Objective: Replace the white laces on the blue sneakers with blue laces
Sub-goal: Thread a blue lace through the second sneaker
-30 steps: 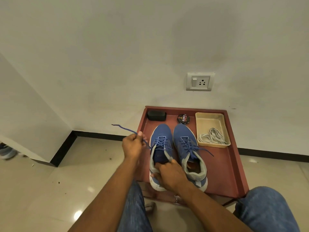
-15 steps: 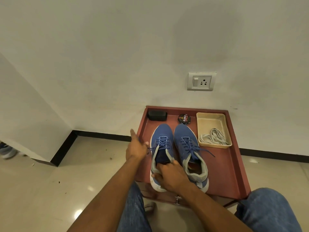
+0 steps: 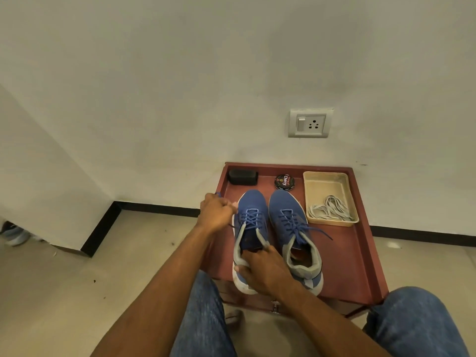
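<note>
Two blue sneakers stand side by side on a red-brown tray table [image 3: 355, 253], toes toward the wall. Blue lace runs through the eyelets of the left sneaker [image 3: 251, 210] and the right sneaker [image 3: 288, 217]. My left hand [image 3: 215, 212] sits just left of the left sneaker's eyelets and pinches the blue lace [image 3: 251, 218]; a short lace end pokes out above the knuckles. My right hand [image 3: 262, 270] grips the left sneaker's heel collar. The right sneaker's lace ends trail loose to the right. White laces [image 3: 331, 210] lie in a cream tray [image 3: 309, 194].
A black brush block [image 3: 243, 176] and a round shoe-polish tin [image 3: 285, 182] sit at the back of the table against the wall. A wall socket [image 3: 310, 123] is above. My jeans-clad knees [image 3: 414, 320] flank the table's front edge. Tiled floor lies to the left.
My left hand pulled the blue lace out to the left a second ago, then came back in close to the left sneaker's eyelets. My right hand stayed on the heel.
</note>
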